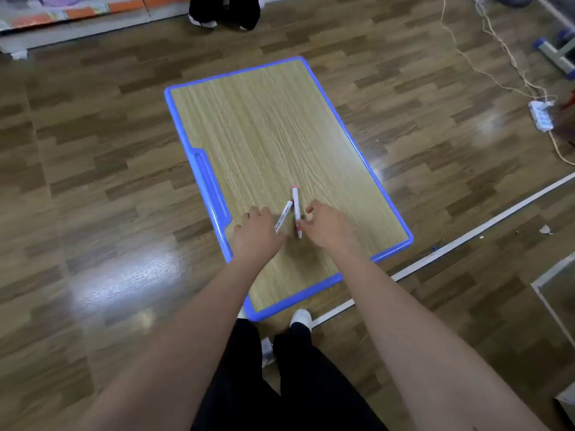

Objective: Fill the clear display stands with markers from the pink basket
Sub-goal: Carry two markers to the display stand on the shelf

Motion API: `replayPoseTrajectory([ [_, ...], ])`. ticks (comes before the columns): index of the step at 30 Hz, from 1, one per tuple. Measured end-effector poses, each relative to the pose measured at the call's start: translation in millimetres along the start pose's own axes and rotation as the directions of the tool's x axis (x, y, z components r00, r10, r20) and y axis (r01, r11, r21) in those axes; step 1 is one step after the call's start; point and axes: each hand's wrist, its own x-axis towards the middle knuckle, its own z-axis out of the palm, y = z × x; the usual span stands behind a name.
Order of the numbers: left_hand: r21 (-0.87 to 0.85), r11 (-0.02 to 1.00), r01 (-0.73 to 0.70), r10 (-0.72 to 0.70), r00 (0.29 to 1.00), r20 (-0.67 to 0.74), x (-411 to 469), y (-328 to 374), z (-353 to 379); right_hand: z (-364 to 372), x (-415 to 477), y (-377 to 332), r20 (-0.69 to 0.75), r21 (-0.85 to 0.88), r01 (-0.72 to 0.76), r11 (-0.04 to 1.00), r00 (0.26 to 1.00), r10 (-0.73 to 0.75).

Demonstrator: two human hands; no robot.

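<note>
Your left hand (256, 231): grips white marker (283, 216). Your right hand (326, 227): pinches pink-capped marker (296, 206). Hold them uncrossed; display stands out of view.

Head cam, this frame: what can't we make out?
Basket and stands: none in the head view; outside the frame.
Left marker print: head view, too small and blurred to read.
Left hand fingertips: head view, hidden under the hand's back.
Second person: head view, cut by the top edge; only dark legs and shoes show.
</note>
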Motion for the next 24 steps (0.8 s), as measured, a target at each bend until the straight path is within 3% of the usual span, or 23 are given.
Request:
replayPoseTrajectory([
  [4,0.121,0.993,-0.016,0.029,0.994,-0.108,2,6,11,2,12,-12,-0.069,-0.125,-0.034,0.992,0.997,0.025],
  [8,0.144,0.989,-0.034,0.046,0.996,-0.079,11,7,15,15,24,-15,-0.046,-0.092,-0.035,0.995,0.998,0.031],
  [11,0.071,0.997,-0.036,0.04,0.998,-0.057,14,7,13,19,28,-10,-0.008,0.024,-0.072,0.997,0.997,0.073],
  [16,0.109,0.994,-0.014,0.018,0.999,-0.035,15,11,1,15,23,-3,-0.007,0.251,-0.104,0.962,0.994,0.109],
  [21,-0.224,0.974,0.027,-0.03,1.0,-0.007,20,20,-8,2,8,5,-0.078,0.447,-0.068,0.892,0.99,0.115],
  [24,-0.369,0.929,-0.021,0.022,1.0,-0.002,29,30,-12,-11,-2,18,-0.103,0.579,-0.051,0.814,0.985,0.135],
])
